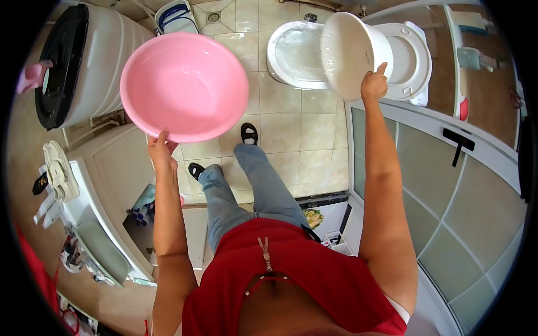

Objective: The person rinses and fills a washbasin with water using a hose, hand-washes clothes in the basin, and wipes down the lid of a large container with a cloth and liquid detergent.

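The person's left hand (161,152) grips the near rim of a pink basin (188,89) held over the tiled floor (283,131). The right hand (374,84) grasps a white bucket (350,59), tilted on its side above the toilet (300,53).

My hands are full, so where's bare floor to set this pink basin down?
Tiled floor looks bare from the dark sandals rightward to the paneled door, plus a narrow strip between pink basin and toilet. Crowded: left, around the white barrel.
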`<action>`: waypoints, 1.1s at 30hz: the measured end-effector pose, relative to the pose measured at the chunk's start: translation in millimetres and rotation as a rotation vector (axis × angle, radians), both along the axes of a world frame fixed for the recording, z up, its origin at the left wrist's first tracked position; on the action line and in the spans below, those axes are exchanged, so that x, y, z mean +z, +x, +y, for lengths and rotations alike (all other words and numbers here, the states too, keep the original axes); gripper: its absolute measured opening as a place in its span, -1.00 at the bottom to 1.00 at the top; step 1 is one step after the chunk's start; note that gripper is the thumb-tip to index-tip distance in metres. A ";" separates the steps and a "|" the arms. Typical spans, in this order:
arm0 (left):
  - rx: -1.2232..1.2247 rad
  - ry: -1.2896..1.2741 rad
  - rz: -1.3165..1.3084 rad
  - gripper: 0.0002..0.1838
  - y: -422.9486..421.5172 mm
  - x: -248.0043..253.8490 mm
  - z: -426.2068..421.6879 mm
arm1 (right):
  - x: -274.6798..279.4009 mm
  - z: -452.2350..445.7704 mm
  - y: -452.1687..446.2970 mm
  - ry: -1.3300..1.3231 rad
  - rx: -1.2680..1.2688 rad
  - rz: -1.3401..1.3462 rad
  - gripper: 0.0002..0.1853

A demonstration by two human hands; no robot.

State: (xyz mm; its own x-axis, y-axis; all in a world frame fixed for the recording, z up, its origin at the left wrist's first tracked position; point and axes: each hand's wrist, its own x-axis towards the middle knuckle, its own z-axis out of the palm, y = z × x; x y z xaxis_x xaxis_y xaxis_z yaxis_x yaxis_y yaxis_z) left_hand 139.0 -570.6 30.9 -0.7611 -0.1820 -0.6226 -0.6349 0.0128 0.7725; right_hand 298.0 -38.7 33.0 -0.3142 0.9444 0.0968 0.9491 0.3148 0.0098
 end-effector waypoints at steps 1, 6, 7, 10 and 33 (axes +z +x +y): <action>0.005 0.001 -0.007 -0.84 4.3 -3.5 -0.8 | 6.2 0.6 -0.3 0.046 0.040 -0.015 -0.37; -0.015 0.047 -0.040 -0.84 21.4 -3.9 12.3 | 27.3 14.8 10.4 0.328 0.294 -0.023 -0.29; -0.022 0.059 -0.043 -0.84 24.0 -1.1 17.0 | 32.3 18.8 14.9 0.372 0.351 -0.050 -0.27; -0.059 0.105 -0.030 -0.87 31.0 9.6 35.8 | 50.5 29.1 31.3 0.496 0.506 -0.110 -0.14; -0.490 0.370 -0.314 -0.72 39.7 -36.9 246.6 | 42.5 31.3 -5.2 -0.945 -0.821 1.759 -0.64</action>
